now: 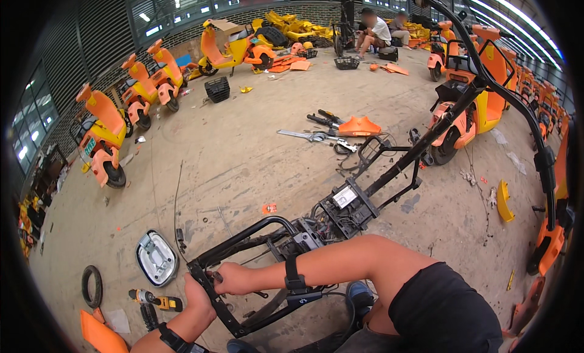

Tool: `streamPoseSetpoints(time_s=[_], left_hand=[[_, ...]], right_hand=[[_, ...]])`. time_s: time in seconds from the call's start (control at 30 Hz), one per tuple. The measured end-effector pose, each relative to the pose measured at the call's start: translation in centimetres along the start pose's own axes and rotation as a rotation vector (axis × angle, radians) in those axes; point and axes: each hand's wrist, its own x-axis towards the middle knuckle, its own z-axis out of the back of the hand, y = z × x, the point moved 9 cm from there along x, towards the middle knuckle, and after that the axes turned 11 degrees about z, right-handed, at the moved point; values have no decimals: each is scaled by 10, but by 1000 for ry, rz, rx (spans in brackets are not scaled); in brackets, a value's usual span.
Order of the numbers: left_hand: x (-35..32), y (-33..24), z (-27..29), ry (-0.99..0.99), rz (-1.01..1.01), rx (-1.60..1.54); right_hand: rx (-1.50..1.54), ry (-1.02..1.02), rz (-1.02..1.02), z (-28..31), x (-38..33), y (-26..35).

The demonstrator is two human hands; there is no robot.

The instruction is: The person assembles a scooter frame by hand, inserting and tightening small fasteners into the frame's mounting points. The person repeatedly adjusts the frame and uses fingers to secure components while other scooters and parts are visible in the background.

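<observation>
A stripped black scooter frame point(356, 198) lies across the concrete floor, its handlebar stem rising to the upper right. My left hand point(199, 299) comes in from the lower left and grips the flat rear bar of the frame. My right hand point(234, 279), with a black strap on its wrist, reaches across from the right. Its fingers are closed on a small dark piece point(216, 276) against the same rear corner. The two hands almost touch.
A yellow-black power drill point(156, 301), a grey-white cover point(157, 257), a small tyre point(92, 286) and an orange panel point(99, 335) lie at the lower left. Tools point(316, 136) lie further out. Orange scooters point(104, 134) line the left; another scooter point(474, 103) stands right. Two people point(380, 32) sit far back.
</observation>
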Motion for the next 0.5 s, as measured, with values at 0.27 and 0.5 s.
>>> streamPoseSetpoints(time_s=[0.27,0.5], left_hand=[[26,4,16,18,-29,-20],[1,1,-1,12,-1,22]], right_hand=[[-35,-33,206,-3,2,-1],[-121,9,300,0,0,13]])
